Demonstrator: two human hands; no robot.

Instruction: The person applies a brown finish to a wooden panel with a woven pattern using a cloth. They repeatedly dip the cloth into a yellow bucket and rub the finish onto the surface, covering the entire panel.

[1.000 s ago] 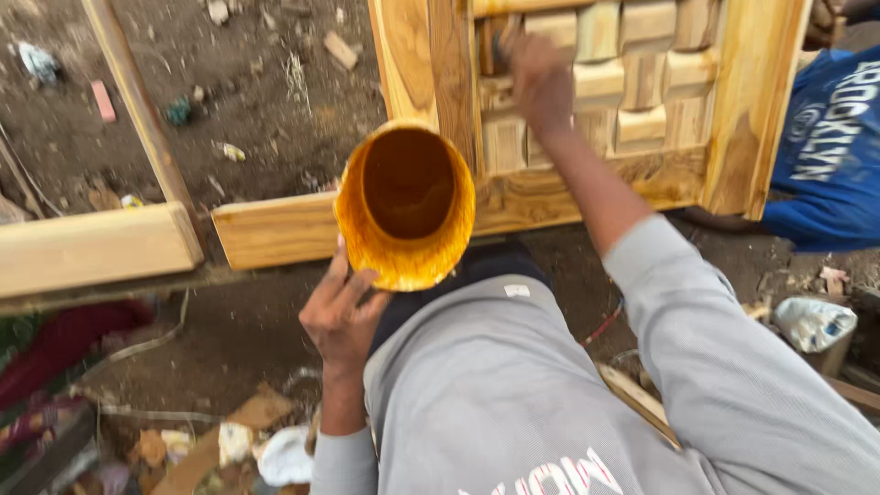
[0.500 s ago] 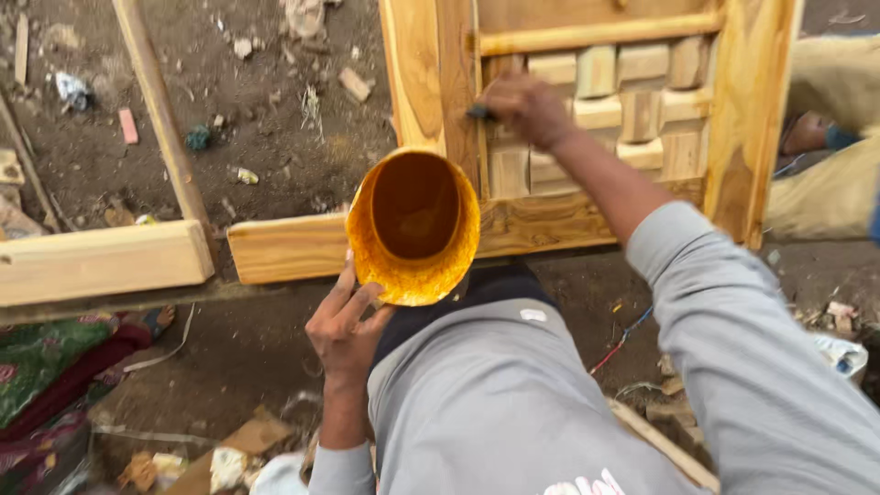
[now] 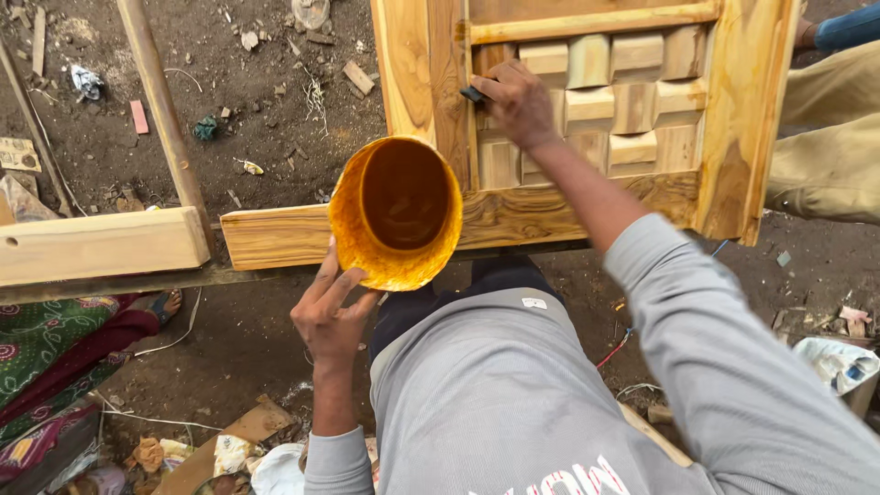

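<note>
Dirt yard, yellow cup mouth up, left hand

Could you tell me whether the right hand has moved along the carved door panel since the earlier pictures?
Yes. The right hand has shifted leftward across the carved blocks, toward the door's left stile.

We see a small rectangular card or label, pale tan with dark print, lying on the dirt at the far left edge. Near the bottom left, among the litter, lie crumpled wrappers in white, yellow and orange, beside a flat piece of brown cardboard. At the lower right sits a crumpled white bag with a blue patch.
</note>
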